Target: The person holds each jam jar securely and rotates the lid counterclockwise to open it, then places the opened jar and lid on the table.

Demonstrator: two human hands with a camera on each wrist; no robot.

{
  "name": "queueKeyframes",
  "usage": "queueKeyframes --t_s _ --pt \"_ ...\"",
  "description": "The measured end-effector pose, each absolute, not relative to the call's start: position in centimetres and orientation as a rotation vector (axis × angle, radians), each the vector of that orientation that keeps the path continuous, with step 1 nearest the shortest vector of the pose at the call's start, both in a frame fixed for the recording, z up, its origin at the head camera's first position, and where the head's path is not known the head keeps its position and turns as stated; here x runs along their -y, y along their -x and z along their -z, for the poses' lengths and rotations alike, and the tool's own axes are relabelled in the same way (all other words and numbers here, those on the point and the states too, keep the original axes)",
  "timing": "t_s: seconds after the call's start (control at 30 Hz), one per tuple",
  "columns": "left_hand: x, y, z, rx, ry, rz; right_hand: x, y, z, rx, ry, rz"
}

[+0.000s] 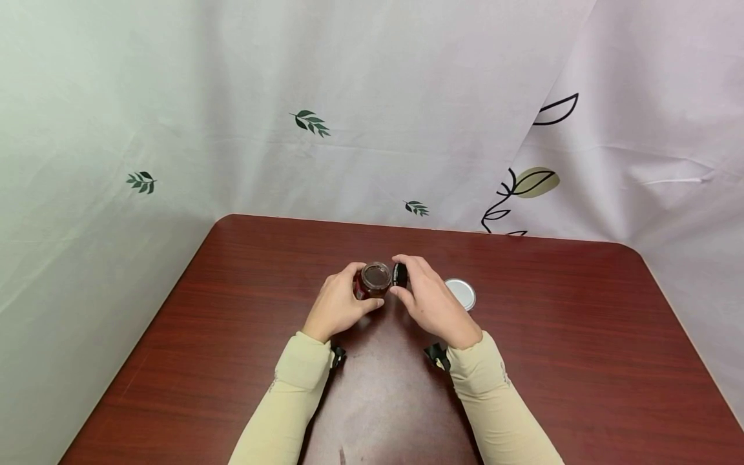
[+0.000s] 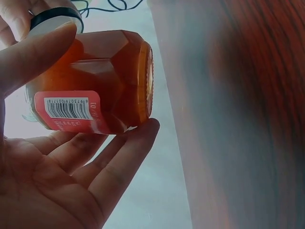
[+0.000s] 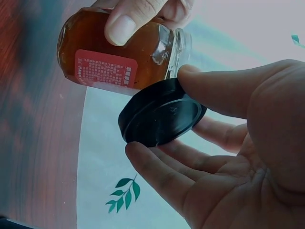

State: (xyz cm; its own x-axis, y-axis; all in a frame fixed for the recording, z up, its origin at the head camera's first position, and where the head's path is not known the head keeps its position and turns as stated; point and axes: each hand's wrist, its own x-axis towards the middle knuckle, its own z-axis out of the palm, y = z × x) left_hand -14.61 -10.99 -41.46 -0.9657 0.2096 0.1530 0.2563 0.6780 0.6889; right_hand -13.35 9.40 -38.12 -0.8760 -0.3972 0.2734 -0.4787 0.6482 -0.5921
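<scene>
A faceted glass jar (image 2: 105,71) of amber-brown contents, with a red label and barcode, is gripped by my left hand (image 1: 337,300) between thumb and fingers. Its mouth is uncovered and faces up in the head view. Just to the right of it, my right hand (image 1: 433,297) pinches a black lid (image 3: 164,117) by its edge, thumb on one side and fingertips on the other. The lid is tilted on its side, its pale inner face toward the jar in the left wrist view, and it overlaps the jar's neck in the right wrist view.
A round silver-white disc (image 1: 463,294) lies on the dark red wooden table (image 1: 552,323), partly behind my right hand. Beyond the table's far edge hangs a pale cloth (image 1: 372,161) printed with leaves. Black straps show at both wrists.
</scene>
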Motion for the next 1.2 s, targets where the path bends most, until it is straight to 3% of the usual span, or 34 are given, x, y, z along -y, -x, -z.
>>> queueKeyframes --t_s 1.2 --pt "11.32 14.85 41.75 2.829 0.349 1.223 -9.06 13.73 39.02 2.796 -0.705 -1.03"
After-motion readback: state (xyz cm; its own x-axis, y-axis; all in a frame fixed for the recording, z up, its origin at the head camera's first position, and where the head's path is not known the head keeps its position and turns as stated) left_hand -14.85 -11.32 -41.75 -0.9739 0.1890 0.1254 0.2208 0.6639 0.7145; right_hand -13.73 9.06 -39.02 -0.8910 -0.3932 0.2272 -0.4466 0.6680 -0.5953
